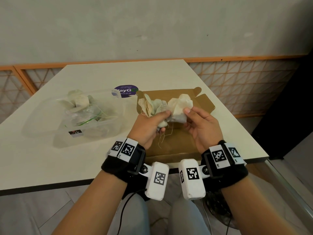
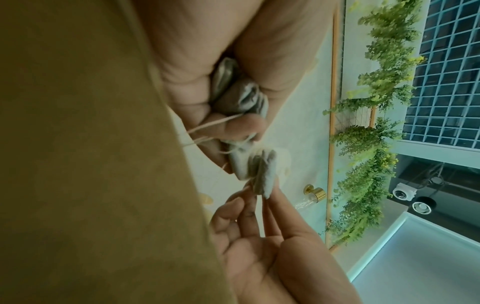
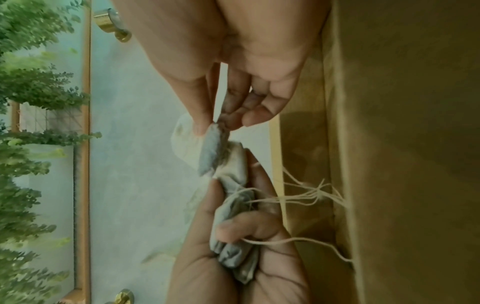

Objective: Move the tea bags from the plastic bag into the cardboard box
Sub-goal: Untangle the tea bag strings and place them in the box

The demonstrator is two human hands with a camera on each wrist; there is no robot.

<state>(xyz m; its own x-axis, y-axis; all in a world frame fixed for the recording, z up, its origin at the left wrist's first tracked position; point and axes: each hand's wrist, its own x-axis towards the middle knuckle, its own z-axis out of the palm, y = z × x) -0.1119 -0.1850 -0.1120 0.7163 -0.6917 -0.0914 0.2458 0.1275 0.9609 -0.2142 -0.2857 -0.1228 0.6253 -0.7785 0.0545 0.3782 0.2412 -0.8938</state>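
White table [image 1: 42, 160] carries a clear plastic bag [image 1: 50, 122] at left, some tea bags [image 1: 81, 100] inside it, and an open cardboard box [image 1: 172, 146] at right. Behind them lies a purple sticker [image 1: 126, 91] whose visible letters read "ayG". Above the box, the left hand [image 1: 149, 128] clenches a bunch of tea bags [image 1: 152, 106], strings dangling, while the right hand [image 1: 201, 126] pinches one tea bag [image 1: 179, 107] between thumb and fingertips.

A pale worktop [image 1: 50, 158] carries an open cardboard box [image 1: 171, 146], a clear plastic bag [image 1: 94, 119] of tea bags [image 1: 79, 100] beside it, and a purple round sticker [image 1: 126, 91], possibly stuck flat.
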